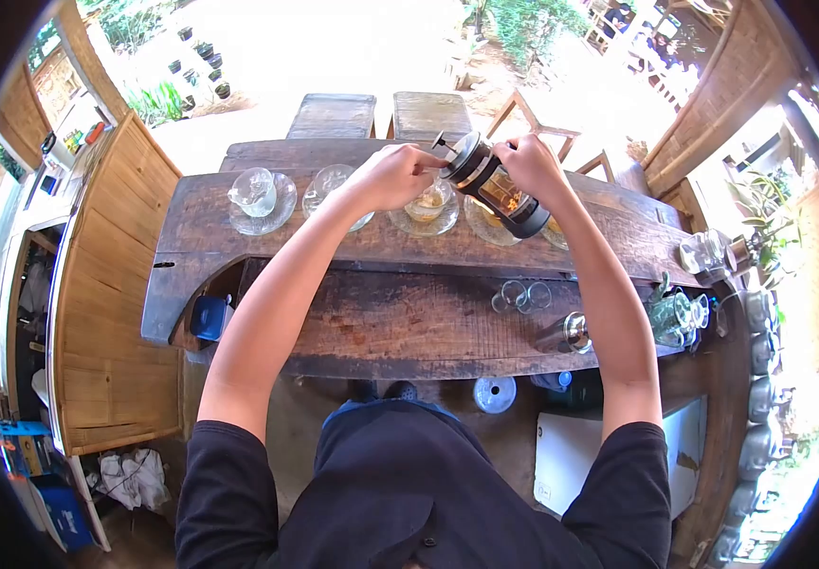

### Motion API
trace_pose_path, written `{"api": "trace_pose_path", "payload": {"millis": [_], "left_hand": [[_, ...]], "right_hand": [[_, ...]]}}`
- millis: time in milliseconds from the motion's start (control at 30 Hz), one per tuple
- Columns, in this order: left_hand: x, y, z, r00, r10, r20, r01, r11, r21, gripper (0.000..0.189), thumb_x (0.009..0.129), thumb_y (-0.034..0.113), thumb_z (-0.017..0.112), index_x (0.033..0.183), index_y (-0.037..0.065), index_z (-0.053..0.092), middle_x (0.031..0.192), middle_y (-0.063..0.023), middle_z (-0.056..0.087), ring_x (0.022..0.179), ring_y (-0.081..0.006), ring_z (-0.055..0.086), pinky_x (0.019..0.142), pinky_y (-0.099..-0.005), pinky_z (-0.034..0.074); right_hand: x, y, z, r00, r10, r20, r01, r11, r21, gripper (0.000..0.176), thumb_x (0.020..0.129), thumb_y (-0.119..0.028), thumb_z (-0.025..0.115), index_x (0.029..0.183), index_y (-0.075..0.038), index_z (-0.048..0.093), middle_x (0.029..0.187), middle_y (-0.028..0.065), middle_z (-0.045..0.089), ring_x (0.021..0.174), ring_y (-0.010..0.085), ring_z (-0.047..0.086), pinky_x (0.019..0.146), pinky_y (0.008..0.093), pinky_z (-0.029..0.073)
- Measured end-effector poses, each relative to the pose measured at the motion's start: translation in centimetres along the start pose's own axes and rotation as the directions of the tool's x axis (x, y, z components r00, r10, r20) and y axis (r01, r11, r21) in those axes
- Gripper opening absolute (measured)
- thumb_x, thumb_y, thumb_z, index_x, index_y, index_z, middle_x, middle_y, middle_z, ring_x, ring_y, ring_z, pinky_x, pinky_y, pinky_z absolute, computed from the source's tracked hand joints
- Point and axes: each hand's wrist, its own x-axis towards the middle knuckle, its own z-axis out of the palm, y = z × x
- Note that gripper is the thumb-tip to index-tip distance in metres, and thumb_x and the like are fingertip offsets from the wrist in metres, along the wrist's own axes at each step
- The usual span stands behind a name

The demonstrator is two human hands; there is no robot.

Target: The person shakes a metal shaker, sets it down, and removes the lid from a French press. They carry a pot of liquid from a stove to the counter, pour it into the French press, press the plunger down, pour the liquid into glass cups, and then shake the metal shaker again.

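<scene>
My right hand (pixel 530 163) is wrapped around the handle side of a black-framed French press (pixel 500 190), which tilts with its lid end up to the left. My left hand (pixel 398 177) is at the lid, its index finger pressed against the edge and its other fingers curled. The plunger knob stands out on its rod. Amber liquid shows through the press's glass. Just below the lid is a glass cup (pixel 425 206) on a clear saucer, with some amber liquid in it. Further cups on saucers sit partly hidden behind the press and my right wrist.
To the left stand a glass cup (pixel 254 192) on its saucer and another saucer (pixel 319 199) with a cup. Two small glasses (pixel 521 297), a metal canister (pixel 566 334) and a glass pitcher (pixel 677 318) are on the lower wooden counter. A glass jar (pixel 706 254) stands far right.
</scene>
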Motion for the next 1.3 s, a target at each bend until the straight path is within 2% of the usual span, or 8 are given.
{"api": "trace_pose_path", "payload": {"millis": [233,433,533,833,933,1033,1133,1300], "left_hand": [[-0.1,0.5,0.2,0.999,-0.035,-0.013,0.035,0.999,-0.002,0.037,0.089,0.015,0.058,0.125,0.015,0.070,0.079,-0.0175,0.070,0.069,-0.0232,0.065,0.070,-0.0375,0.052],[-0.2,1.0,0.2,0.999,-0.017,-0.032,0.017,1.000,0.018,0.035,0.091,0.019,0.059,0.125,0.016,0.070,0.084,-0.0181,0.072,0.076,-0.0275,0.068,0.076,-0.0399,0.053],[0.0,0.7,0.1,0.999,0.019,-0.047,-0.018,1.000,0.018,0.035,0.091,0.021,0.059,0.125,0.016,0.070,0.087,-0.0182,0.072,0.080,-0.0287,0.069,0.079,-0.0404,0.053],[0.8,-0.7,-1.2,0.998,0.066,0.005,-0.066,0.998,0.003,0.039,0.089,0.021,0.061,0.127,0.015,0.068,0.086,-0.0189,0.072,0.081,-0.0261,0.069,0.080,-0.0391,0.054],[1.0,-1.2,-2.1,0.992,0.112,0.059,-0.113,0.994,0.009,0.041,0.088,0.019,0.060,0.128,0.015,0.068,0.083,-0.0178,0.071,0.077,-0.0251,0.068,0.077,-0.0388,0.053],[1.3,-1.2,-3.1,0.985,0.087,0.146,-0.092,0.995,0.025,0.047,0.090,0.013,0.056,0.136,0.022,0.062,0.088,-0.0148,0.066,0.079,-0.0227,0.063,0.082,-0.0386,0.051],[1.4,-1.3,-4.0,0.977,0.154,0.151,-0.155,0.988,0.000,0.050,0.090,0.012,0.056,0.139,0.023,0.059,0.078,-0.0108,0.061,0.072,-0.0197,0.059,0.076,-0.0376,0.049],[0.7,-1.7,-5.5,0.965,0.236,0.115,-0.227,0.970,-0.083,0.054,0.090,0.009,0.054,0.142,0.024,0.056,0.075,-0.0059,0.058,0.060,-0.0120,0.051,0.062,-0.0324,0.047]], "right_hand": [[0.2,-0.1,-0.1,0.999,0.012,0.032,-0.011,0.999,-0.034,0.040,0.090,-0.033,0.059,0.083,0.005,0.069,0.086,0.0291,0.068,0.086,0.0428,0.067,0.081,0.0479,0.051],[0.1,0.1,0.2,0.997,-0.015,-0.070,0.013,0.999,-0.034,0.040,0.090,-0.033,0.059,0.089,0.005,0.070,0.088,0.0292,0.069,0.089,0.0423,0.068,0.084,0.0476,0.051],[0.0,-0.4,-0.2,0.999,0.024,0.021,-0.023,0.998,-0.062,0.041,0.090,-0.034,0.059,0.093,0.006,0.071,0.091,0.0291,0.069,0.091,0.0422,0.068,0.085,0.0470,0.052],[-0.4,-1.6,0.2,0.996,0.054,-0.078,-0.060,0.995,-0.079,0.042,0.091,-0.034,0.061,0.092,0.008,0.070,0.088,0.0299,0.068,0.088,0.0404,0.069,0.083,0.0469,0.052],[-0.3,-2.3,0.3,0.985,0.165,-0.049,-0.171,0.974,-0.145,0.043,0.091,-0.035,0.060,0.094,0.006,0.071,0.088,0.0289,0.069,0.087,0.0396,0.069,0.083,0.0465,0.052],[-1.3,-3.2,0.2,0.976,0.201,-0.086,-0.211,0.970,-0.120,0.042,0.092,-0.036,0.059,0.091,0.004,0.071,0.089,0.0276,0.069,0.088,0.0388,0.069,0.083,0.0463,0.052],[-2.3,-3.1,1.0,0.943,0.228,-0.244,-0.226,0.973,0.035,0.040,0.092,-0.034,0.057,0.088,0.004,0.071,0.087,0.0245,0.070,0.087,0.0354,0.069,0.082,0.0449,0.051],[-3.2,-3.3,2.0,0.890,0.414,-0.191,-0.335,0.878,0.342,0.041,0.091,-0.033,0.056,0.094,0.005,0.070,0.079,0.0181,0.068,0.078,0.0279,0.066,0.076,0.0421,0.050]]}}
